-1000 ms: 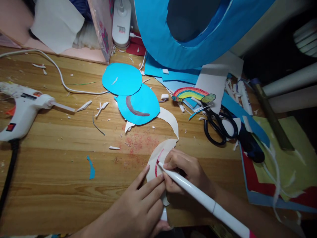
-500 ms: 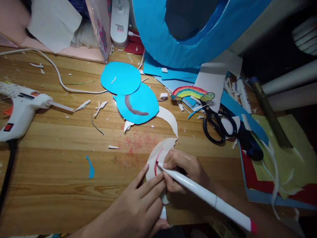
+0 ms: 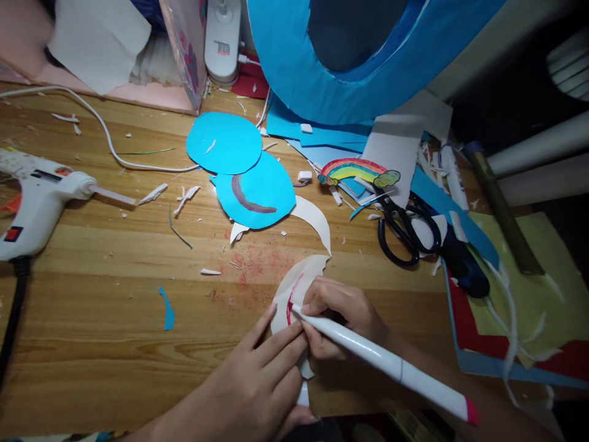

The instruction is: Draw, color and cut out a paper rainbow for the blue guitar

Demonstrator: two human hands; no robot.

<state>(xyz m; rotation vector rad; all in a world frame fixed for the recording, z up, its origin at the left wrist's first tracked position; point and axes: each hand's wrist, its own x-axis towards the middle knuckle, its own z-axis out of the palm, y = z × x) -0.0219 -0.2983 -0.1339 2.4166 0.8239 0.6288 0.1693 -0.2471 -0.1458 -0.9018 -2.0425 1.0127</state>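
Observation:
A white paper cutout (image 3: 294,276) with a jagged top edge lies near the table's front edge, a curved red line drawn on it. My left hand (image 3: 267,374) lies over its lower left part, fingers stretched out and pressing it flat. Closed around a white marker (image 3: 363,347) with a pink-red end is my right hand (image 3: 345,313). The marker's tip touches the paper at the red line. Just beyond sits a blue paper oval (image 3: 269,193) with a dark curved stroke, white curved pieces poking out under it. Another blue paper oval (image 3: 221,144) overlaps it.
At left lies a glue gun (image 3: 41,196) with a glue stick in front. Black-handled scissors (image 3: 400,236) and a paper rainbow (image 3: 356,167) are at right, near stacked coloured sheets (image 3: 519,294). A large blue ring (image 3: 285,80) stands behind. Paper scraps litter the wood.
The marker tip has shifted very slightly down along the red line. Both hands and the paper cutout stay practically where they were.

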